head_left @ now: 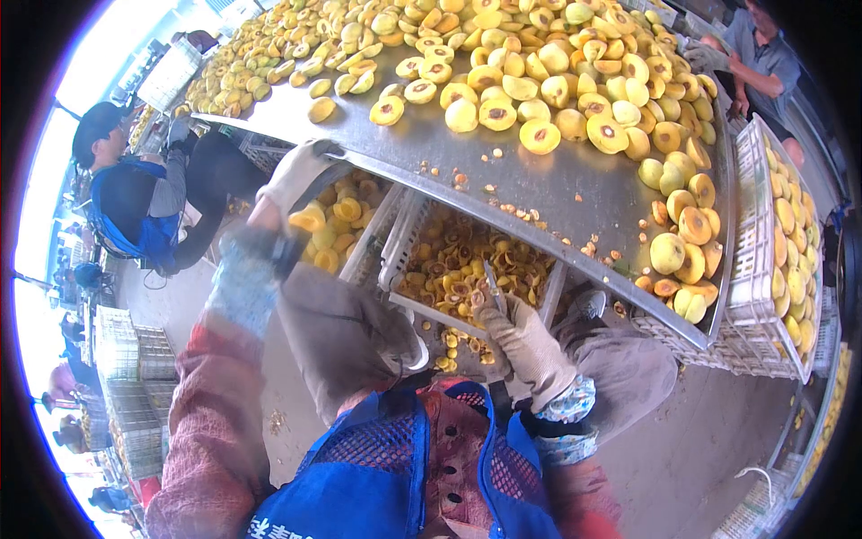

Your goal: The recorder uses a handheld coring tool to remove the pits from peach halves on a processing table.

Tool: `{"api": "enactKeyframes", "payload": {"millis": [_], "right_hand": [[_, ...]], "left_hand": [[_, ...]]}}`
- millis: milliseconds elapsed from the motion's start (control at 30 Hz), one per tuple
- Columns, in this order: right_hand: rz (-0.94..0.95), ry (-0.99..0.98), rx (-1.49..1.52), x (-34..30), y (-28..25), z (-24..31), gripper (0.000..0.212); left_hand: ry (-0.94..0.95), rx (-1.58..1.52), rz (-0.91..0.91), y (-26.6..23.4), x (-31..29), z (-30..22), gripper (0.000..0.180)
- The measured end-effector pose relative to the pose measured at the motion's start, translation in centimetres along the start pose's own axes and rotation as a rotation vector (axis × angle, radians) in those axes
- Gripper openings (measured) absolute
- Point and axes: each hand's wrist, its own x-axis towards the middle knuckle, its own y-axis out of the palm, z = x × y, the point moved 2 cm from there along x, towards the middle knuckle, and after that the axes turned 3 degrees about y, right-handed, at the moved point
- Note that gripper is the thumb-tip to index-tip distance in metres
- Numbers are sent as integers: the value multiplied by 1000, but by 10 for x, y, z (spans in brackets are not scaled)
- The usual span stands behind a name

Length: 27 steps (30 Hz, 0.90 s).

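Closest to the camera it's the wearer's own blue mesh vest [359, 467] over a reddish, buttoned top. Just past that, the right hand [532, 346], in a beige work glove, has its fingers wrapped around a small knife [494, 286], blade pointing up and away. Right behind the knife there's a crate [434, 312] between the knees, loaded with cut fruit pieces [449, 274]. Left hand [299, 172], in a whitish glove, is up at the edge of the metal table [530, 184]; it's kinda blurred, so I can't tell if it's holding anything. Below it sits another crate [371, 238] of yellow fruit. Tabletop has a big heap of halved fruit [539, 76], cut faces showing brownish middles, mostly toward the far side. A full white crate [752, 269] stands beside its right end. Farther off, one co-worker [135, 202] sits at left, another [768, 67] is at far right.
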Motion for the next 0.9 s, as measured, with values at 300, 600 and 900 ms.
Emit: {"api": "enactKeyframes", "payload": {"millis": [300, 600, 900], "right_hand": [[49, 80, 202, 9, -13, 5, 32], [24, 19, 337, 6, -14, 2, 31], [-150, -219, 64, 0, 14, 24, 34]], "left_hand": [[31, 947, 155, 150, 180, -47, 43], [397, -83, 532, 111, 150, -31, 46], [301, -369, 11, 159, -45, -54, 54]]}}
